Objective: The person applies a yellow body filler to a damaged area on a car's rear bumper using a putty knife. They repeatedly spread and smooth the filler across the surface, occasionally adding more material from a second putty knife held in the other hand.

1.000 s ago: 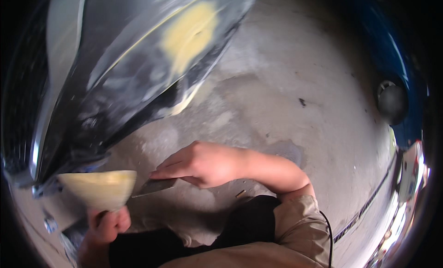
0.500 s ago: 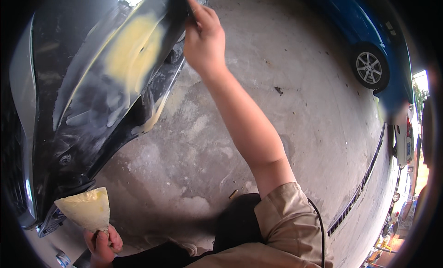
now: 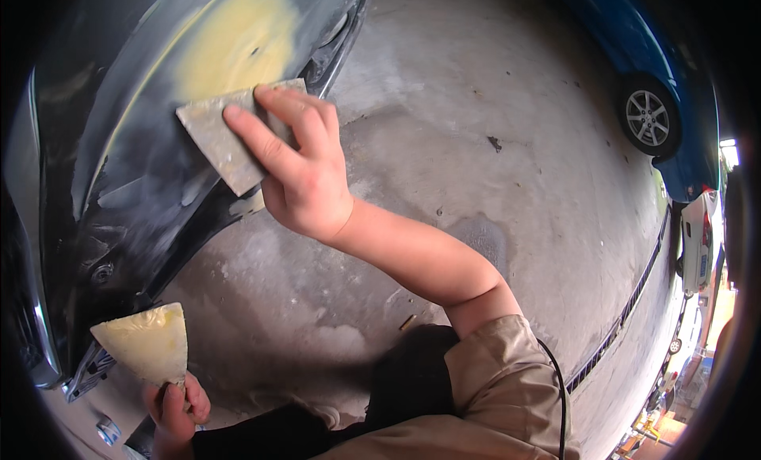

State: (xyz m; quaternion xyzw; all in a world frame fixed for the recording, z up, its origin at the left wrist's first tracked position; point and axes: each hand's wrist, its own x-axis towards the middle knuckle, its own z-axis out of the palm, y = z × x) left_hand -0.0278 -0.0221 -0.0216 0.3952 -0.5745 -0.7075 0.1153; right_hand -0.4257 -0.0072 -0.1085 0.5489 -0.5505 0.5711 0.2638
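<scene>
My right hand (image 3: 301,159) grips a flat grey rectangular spreader (image 3: 226,139), its fingers spread over the face. The spreader's upper edge lies at the lower border of a yellow filler patch (image 3: 238,44) on a dark car panel (image 3: 151,159). Grey sanded areas and a thin yellow ridge surround that patch. Low on the left, my left hand (image 3: 178,404) is closed round the handle of a wide putty knife (image 3: 147,345). Pale yellow putty (image 3: 154,317) coats the knife's blade, mostly along its top edge. My right thumb is largely hidden behind the spreader.
Stained concrete floor (image 3: 444,175) stretches to the right of the car. A blue car (image 3: 682,87) stands at the far right, with a white car (image 3: 697,238) beyond a dark floor grate (image 3: 626,301). My dark-clothed knee (image 3: 412,373) is below my right arm.
My right hand has come down and left from the panel's top edge, and the spreader's broad face now shows. My left hand holds the putty knife in nearly the same place.
</scene>
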